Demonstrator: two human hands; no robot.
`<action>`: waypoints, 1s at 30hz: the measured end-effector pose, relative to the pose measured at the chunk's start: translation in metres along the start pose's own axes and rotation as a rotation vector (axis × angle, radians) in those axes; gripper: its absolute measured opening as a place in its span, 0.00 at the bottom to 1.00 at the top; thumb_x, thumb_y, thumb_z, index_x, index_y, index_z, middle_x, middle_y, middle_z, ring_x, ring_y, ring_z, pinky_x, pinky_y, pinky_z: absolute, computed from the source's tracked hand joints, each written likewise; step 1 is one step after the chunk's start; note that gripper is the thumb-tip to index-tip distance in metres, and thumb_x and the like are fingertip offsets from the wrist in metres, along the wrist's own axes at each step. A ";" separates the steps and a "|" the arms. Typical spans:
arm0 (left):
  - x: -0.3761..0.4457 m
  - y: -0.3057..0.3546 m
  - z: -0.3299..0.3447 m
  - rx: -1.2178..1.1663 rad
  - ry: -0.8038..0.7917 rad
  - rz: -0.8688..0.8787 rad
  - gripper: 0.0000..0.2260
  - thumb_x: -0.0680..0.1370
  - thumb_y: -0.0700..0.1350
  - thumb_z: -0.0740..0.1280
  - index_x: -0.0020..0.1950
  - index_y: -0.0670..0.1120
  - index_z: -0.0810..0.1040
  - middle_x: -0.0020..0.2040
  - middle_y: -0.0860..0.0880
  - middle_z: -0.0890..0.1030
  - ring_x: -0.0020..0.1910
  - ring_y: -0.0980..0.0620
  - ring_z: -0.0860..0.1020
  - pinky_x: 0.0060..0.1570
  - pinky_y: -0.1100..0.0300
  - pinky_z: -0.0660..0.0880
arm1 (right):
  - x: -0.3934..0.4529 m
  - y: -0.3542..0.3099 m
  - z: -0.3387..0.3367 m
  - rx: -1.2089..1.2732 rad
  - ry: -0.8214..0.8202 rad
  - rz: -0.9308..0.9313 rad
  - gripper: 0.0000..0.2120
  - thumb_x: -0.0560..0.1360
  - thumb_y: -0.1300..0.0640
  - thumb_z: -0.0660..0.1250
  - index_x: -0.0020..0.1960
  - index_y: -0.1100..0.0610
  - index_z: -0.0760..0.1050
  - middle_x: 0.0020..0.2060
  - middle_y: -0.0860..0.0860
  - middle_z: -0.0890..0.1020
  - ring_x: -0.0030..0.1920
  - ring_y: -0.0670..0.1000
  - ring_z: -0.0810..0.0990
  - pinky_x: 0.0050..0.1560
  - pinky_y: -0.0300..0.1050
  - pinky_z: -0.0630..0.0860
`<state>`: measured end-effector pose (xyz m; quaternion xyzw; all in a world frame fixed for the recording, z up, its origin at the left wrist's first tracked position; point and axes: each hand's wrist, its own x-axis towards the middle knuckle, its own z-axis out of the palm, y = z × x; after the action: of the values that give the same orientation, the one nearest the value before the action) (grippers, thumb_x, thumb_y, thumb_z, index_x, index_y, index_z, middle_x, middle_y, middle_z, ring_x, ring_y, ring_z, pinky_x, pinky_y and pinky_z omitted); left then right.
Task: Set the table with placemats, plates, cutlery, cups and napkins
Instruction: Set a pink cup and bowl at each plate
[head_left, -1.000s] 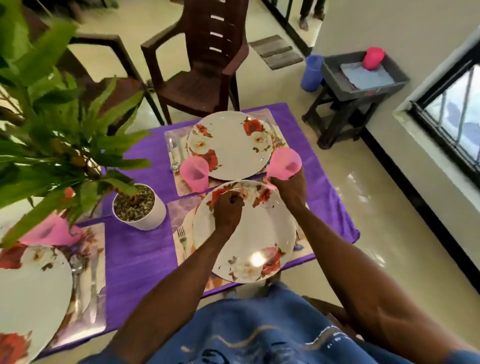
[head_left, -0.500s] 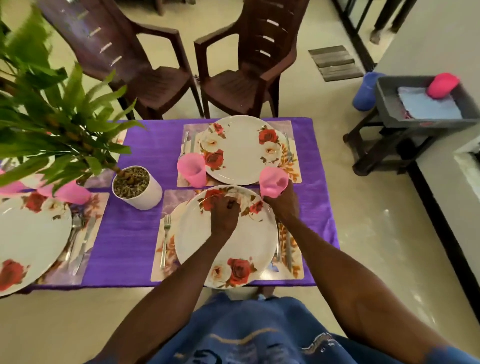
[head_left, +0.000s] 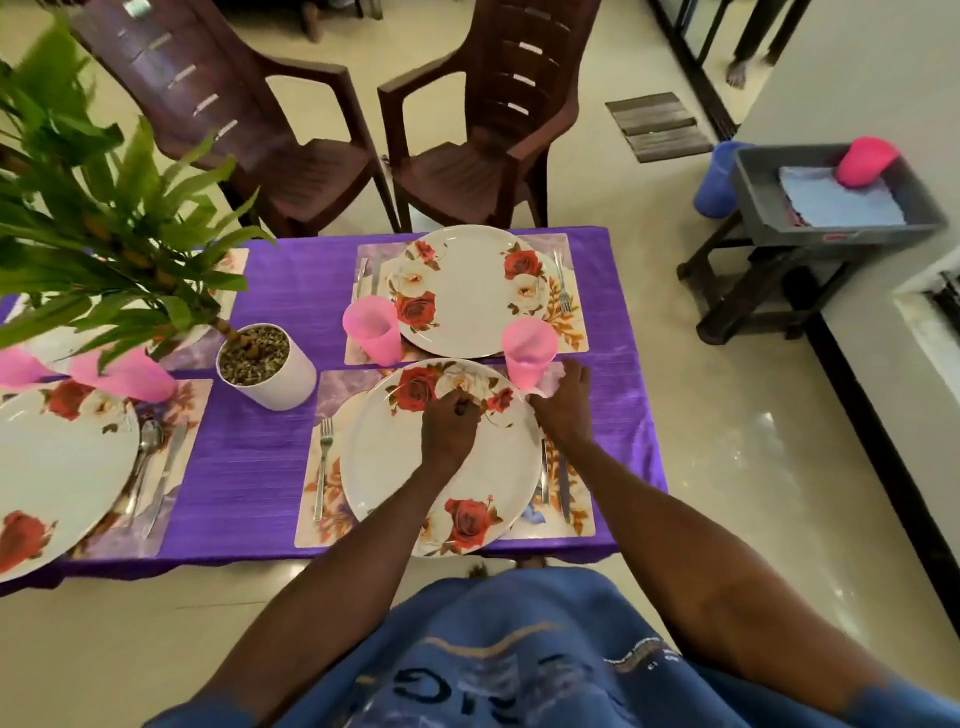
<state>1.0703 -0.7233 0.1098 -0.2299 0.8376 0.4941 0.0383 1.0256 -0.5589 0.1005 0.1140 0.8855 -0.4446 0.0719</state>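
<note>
The translucent pink plastic cup (head_left: 527, 351) now stands upright on the far right corner of the near floral placemat (head_left: 576, 514), just beside the rim of the white rose-patterned plate (head_left: 395, 473). A second ago the right hand (head_left: 563, 402) was gripping it; that hand has let go, fingers now straight and spread next to the cup's base, perhaps brushing it, though the view is too soft to tell. The left hand (head_left: 449, 426) remains clenched above the plate, seemingly empty. This setting now has its cup; napkins appear to wait in the grey plastic tray (head_left: 769, 218).
</note>
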 end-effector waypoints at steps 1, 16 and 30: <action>0.000 -0.003 0.001 0.006 0.000 0.004 0.08 0.72 0.45 0.63 0.41 0.44 0.81 0.37 0.48 0.82 0.40 0.47 0.80 0.43 0.51 0.78 | -0.006 0.000 0.001 -0.002 0.014 -0.012 0.28 0.69 0.57 0.74 0.64 0.61 0.65 0.59 0.57 0.69 0.54 0.56 0.73 0.45 0.51 0.74; -0.044 -0.018 0.036 0.246 -0.109 0.257 0.09 0.79 0.45 0.62 0.51 0.44 0.81 0.49 0.44 0.84 0.48 0.44 0.80 0.44 0.56 0.73 | -0.078 0.034 0.002 -0.280 0.148 -0.043 0.09 0.80 0.59 0.56 0.50 0.62 0.73 0.50 0.59 0.79 0.48 0.62 0.77 0.42 0.52 0.70; -0.062 0.045 0.146 0.290 -0.230 0.504 0.11 0.79 0.46 0.61 0.51 0.44 0.82 0.48 0.43 0.84 0.47 0.40 0.80 0.43 0.53 0.74 | -0.052 0.099 -0.086 -0.192 0.518 0.001 0.09 0.81 0.60 0.57 0.49 0.63 0.73 0.48 0.61 0.78 0.47 0.64 0.76 0.48 0.56 0.70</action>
<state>1.0827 -0.5600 0.0897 0.0501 0.9202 0.3861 0.0414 1.0999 -0.4399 0.0872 0.2171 0.9124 -0.3147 -0.1464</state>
